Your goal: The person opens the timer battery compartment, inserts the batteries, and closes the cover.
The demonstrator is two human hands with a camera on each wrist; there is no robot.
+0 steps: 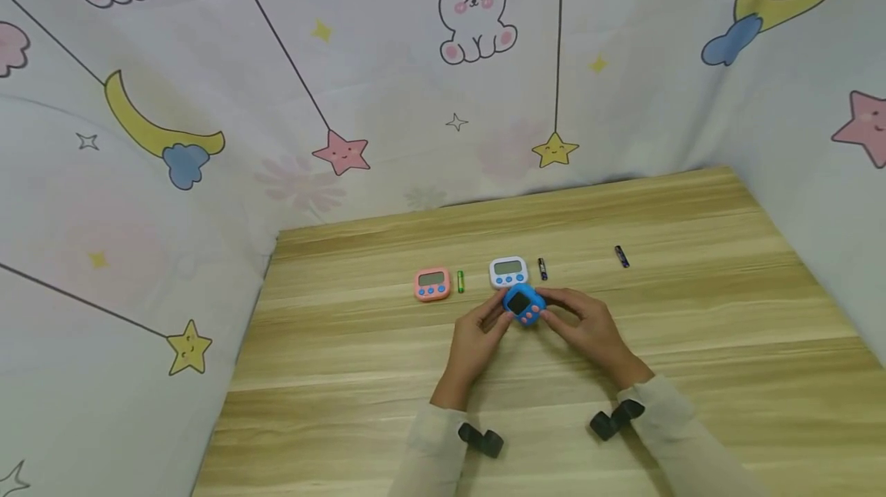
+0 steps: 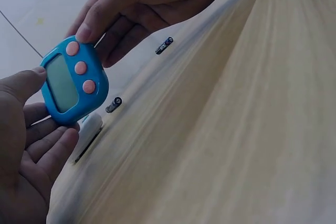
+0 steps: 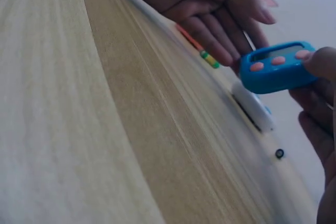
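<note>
Both hands hold a blue digital timer (image 1: 524, 305) with three pink buttons, tilted, its screen blank and facing the person. The left hand (image 1: 477, 339) has its thumb at one side of the case and fingers beneath, as the left wrist view shows. My right hand (image 1: 588, 328) pinches the opposite corner, thumb close by a pink button (image 2: 73, 48). Just beyond the held timer lies a white timer (image 1: 508, 271) with blue buttons. To its right is a dark battery (image 1: 543, 269). The back of the blue timer is hidden.
Left of the white timer, a pink timer (image 1: 432, 284) lies beside a green battery (image 1: 460, 281). Another dark battery (image 1: 622, 256) lies farther right. The wooden table (image 1: 332, 374) meets a printed cloth backdrop (image 1: 401, 97) at its back and sides.
</note>
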